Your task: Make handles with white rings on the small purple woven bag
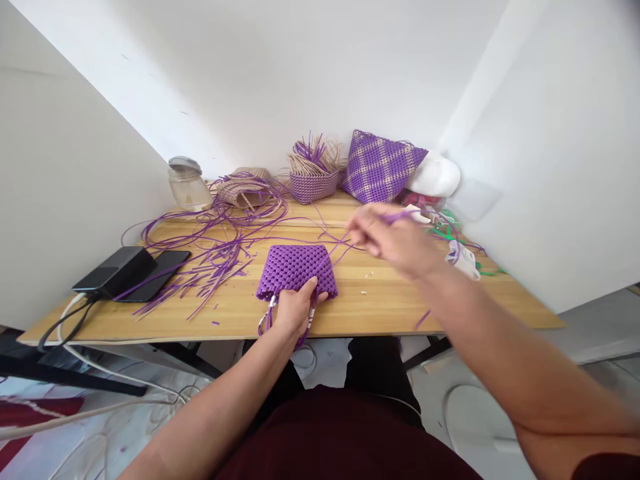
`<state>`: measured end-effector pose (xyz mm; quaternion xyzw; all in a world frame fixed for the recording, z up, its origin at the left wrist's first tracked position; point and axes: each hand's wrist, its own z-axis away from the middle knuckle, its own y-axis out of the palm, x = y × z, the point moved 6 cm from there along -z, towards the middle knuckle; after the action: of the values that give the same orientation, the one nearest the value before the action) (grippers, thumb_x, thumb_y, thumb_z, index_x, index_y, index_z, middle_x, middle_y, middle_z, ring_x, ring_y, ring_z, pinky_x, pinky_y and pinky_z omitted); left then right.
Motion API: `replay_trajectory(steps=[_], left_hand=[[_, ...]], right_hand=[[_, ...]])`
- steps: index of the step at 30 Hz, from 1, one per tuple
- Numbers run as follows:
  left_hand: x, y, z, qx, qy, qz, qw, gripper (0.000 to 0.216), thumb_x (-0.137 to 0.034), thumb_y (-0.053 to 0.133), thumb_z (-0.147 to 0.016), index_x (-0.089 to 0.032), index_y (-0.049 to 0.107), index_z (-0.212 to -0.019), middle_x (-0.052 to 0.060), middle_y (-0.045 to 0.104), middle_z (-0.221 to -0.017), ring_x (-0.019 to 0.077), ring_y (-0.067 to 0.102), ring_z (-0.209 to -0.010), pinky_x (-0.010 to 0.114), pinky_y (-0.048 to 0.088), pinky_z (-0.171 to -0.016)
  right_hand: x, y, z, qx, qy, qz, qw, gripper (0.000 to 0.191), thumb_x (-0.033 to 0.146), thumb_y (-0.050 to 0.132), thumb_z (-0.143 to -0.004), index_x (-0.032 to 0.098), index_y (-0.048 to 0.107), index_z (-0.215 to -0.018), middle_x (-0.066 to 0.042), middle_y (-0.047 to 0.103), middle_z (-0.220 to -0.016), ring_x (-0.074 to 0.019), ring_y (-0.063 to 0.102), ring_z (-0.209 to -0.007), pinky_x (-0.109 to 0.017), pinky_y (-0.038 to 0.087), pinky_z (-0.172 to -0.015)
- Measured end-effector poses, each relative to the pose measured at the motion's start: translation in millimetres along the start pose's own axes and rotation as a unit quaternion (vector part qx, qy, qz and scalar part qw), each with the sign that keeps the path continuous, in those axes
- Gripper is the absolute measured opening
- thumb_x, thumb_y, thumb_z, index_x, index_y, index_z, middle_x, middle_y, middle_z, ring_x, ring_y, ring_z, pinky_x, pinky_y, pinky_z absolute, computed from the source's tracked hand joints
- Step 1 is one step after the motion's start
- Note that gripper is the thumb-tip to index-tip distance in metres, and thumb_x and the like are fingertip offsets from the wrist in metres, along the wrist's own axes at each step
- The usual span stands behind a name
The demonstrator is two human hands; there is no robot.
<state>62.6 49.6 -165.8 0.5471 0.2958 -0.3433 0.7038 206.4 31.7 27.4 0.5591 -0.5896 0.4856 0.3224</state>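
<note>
A small purple woven bag (pixel 295 267) lies near the table's front edge, with purple-and-white handle loops hanging at its near side. My left hand (pixel 295 308) grips its near edge, thumb on top and fingers underneath. Off to the right and raised above the table, my right hand (pixel 383 240) is closed on a thin purple plastic strip (pixel 336 248). The strip runs from the bag up to those fingers, and its free end trails past the hand. Motion blurs the right fingertips a little.
Loose purple strips (pixel 220 257) and cut pieces cover the table's left half, beside a phone (pixel 160 275) and a black charger box (pixel 116 268). Behind stand a glass jar (pixel 189 187), a half-woven basket (pixel 314 185) and a checked purple bag (pixel 383 167). A white package (pixel 463 259) lies right.
</note>
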Motion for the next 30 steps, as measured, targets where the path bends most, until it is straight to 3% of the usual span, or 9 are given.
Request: replay_trajectory(steps=[3,6,9,14,21,26,28,29,30], left_hand=[[0,0,-12,-0.016,0.011,0.018,1.000,0.019,-0.014,0.082,-0.066,-0.007,0.066,-0.074,0.008,0.068,-0.088,0.0134,0.067,-0.069,0.028,0.064,-0.063],[0,2,-22,-0.030,0.018,0.033,0.999,0.022,-0.013,0.083,-0.064,-0.008,0.063,-0.071,0.008,0.067,-0.086,0.0132,0.066,-0.067,0.029,0.065,-0.063],[2,7,-30,-0.029,0.016,0.036,0.999,0.018,-0.009,0.081,-0.065,-0.008,0.064,-0.072,0.009,0.067,-0.091,0.0142,0.067,-0.071,0.030,0.065,-0.064],[5,9,-40,-0.015,0.009,0.020,1.000,0.015,-0.010,0.079,-0.069,-0.010,0.065,-0.075,0.010,0.069,-0.099,0.0168,0.069,-0.077,0.031,0.065,-0.070],[6,-1,-76,-0.019,0.009,-0.010,1.000,0.018,-0.013,0.078,-0.070,-0.015,0.061,-0.076,0.009,0.070,-0.098,0.0207,0.071,-0.079,0.035,0.064,-0.078],[-6,12,-70,0.016,-0.026,-0.077,0.997,0.014,-0.020,0.068,-0.081,-0.016,0.060,-0.071,0.009,0.069,-0.080,0.0188,0.069,-0.068,0.032,0.060,-0.072],[-18,18,-54,0.105,-0.007,-0.287,0.952,0.029,-0.030,0.060,-0.087,-0.018,0.057,-0.061,0.009,0.067,-0.068,0.0210,0.069,-0.066,0.031,0.057,-0.068],[-28,21,-44,0.146,0.053,-0.408,0.900,0.033,-0.033,0.057,-0.088,-0.020,0.055,-0.058,0.006,0.063,-0.060,0.0210,0.067,-0.061,0.031,0.055,-0.064],[-39,19,-37,0.142,0.083,-0.451,0.877,0.035,-0.035,0.061,-0.084,-0.021,0.053,-0.053,0.003,0.057,-0.051,0.0212,0.064,-0.057,0.030,0.052,-0.062]], right_hand=[[80,-48,0,-0.097,-0.107,-0.008,0.990,0.023,0.036,0.063,-0.093,0.020,0.065,-0.077,0.002,0.060,-0.065,-0.0054,0.044,-0.044,-0.022,0.024,-0.037],[141,-93,4,-0.207,-0.144,-0.006,0.968,0.032,0.032,0.053,-0.100,0.020,0.064,-0.072,0.002,0.055,-0.059,-0.0050,0.041,-0.042,-0.022,0.021,-0.036],[179,-131,4,-0.274,-0.148,0.008,0.950,0.036,0.034,0.048,-0.102,0.020,0.063,-0.073,0.003,0.049,-0.056,-0.0039,0.037,-0.041,-0.023,0.017,-0.037],[212,-187,8,-0.316,-0.121,0.036,0.940,0.039,0.036,0.040,-0.104,0.021,0.058,-0.074,0.006,0.041,-0.051,-0.0035,0.028,-0.036,-0.023,0.012,-0.035],[241,-246,62,-0.393,-0.108,0.041,0.912,0.033,0.039,0.049,-0.100,0.015,0.060,-0.081,0.005,0.044,-0.056,-0.0030,0.032,-0.037,-0.015,0.019,-0.031],[211,-239,87,-0.355,-0.027,0.043,0.933,0.035,0.038,0.052,-0.099,0.012,0.061,-0.077,0.004,0.046,-0.053,-0.0032,0.035,-0.038,-0.014,0.021,-0.033],[189,-230,92,-0.336,0.012,0.046,0.941,0.041,0.043,0.050,-0.100,0.012,0.063,-0.077,0.004,0.044,-0.049,-0.0047,0.037,-0.039,-0.016,0.024,-0.034],[179,-229,95,-0.330,0.025,0.041,0.943,0.044,0.046,0.048,-0.100,0.013,0.064,-0.077,0.005,0.043,-0.048,-0.0056,0.038,-0.040,-0.018,0.028,-0.036],[171,-230,99,-0.328,0.038,0.029,0.944,0.046,0.049,0.047,-0.100,0.014,0.065,-0.076,0.005,0.042,-0.046,-0.0067,0.041,-0.041,-0.020,0.032,-0.039]])
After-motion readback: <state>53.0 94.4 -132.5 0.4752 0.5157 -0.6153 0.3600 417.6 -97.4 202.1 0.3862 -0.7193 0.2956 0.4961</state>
